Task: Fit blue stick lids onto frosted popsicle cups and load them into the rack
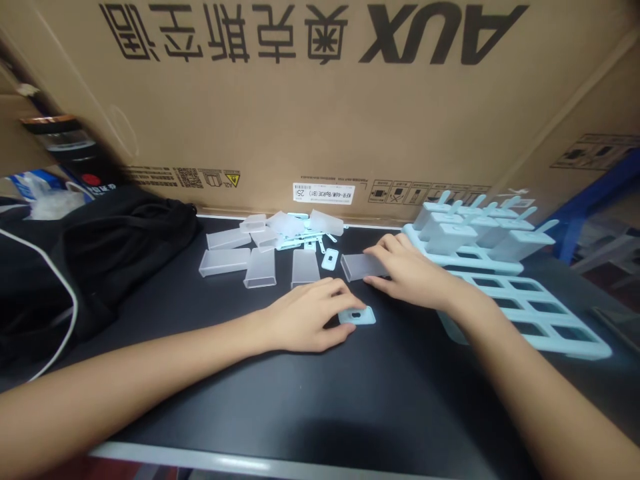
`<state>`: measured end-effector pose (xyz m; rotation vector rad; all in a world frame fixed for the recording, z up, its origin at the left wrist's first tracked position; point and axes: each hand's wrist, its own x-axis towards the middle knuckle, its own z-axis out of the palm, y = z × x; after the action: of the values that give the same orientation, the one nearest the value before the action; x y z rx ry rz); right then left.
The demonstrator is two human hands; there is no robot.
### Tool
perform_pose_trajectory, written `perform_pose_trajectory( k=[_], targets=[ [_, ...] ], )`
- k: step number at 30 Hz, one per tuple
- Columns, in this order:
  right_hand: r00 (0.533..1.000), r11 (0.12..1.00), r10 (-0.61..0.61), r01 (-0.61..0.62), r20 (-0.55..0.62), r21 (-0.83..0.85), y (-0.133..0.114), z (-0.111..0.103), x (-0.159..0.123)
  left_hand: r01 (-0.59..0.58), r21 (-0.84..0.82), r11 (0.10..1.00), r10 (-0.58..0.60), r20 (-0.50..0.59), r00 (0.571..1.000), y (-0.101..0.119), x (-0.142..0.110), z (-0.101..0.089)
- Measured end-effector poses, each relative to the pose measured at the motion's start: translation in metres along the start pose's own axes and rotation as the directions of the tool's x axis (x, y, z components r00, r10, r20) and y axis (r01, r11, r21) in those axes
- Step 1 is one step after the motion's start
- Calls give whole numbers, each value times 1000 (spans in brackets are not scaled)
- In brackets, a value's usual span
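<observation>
Near the middle of the black table, my left hand (313,317) pinches a light blue popsicle mold lid (369,315) with an oval hole, thumb and fingers at its left end. My right hand (413,270) grips a frosted clear popsicle mold (354,267) lying on its side, its left end pointing toward the other molds. Between and behind the hands lies a loose light blue lid (329,259). Another frosted mold (305,267) rests just beyond my left hand. Several more molds (225,261) lie around a pile of light blue sticks and lids (303,241).
At right stands a light blue rack (500,265) holding several molds with sticks. A second rack (575,345) with vacant slots is in front of it. Black cloth (115,247), a white cable (73,287) and a dark bottle (75,150) occupy the left. A large cardboard box (250,120) walls the back.
</observation>
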<state>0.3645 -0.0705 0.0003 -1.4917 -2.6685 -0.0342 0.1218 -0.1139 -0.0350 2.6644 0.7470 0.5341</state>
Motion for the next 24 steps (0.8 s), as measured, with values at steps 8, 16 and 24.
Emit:
perform_pose_trajectory(
  k=[8, 16, 24],
  targets=[
    [986, 955, -16, 64, -164, 291, -9, -21, -2, 124, -61, 990, -126, -20, 992, 0, 1, -1],
    [974, 929, 10, 74, -226, 362, -11, -58, -22, 182, -160, 970, -194, -62, 979, -4, 0, 0],
    [992, 897, -128, 120, -10, 426, -25, -56, -18, 191, -267, 944, -217, -72, 973, -8, 1, 3]
  ],
)
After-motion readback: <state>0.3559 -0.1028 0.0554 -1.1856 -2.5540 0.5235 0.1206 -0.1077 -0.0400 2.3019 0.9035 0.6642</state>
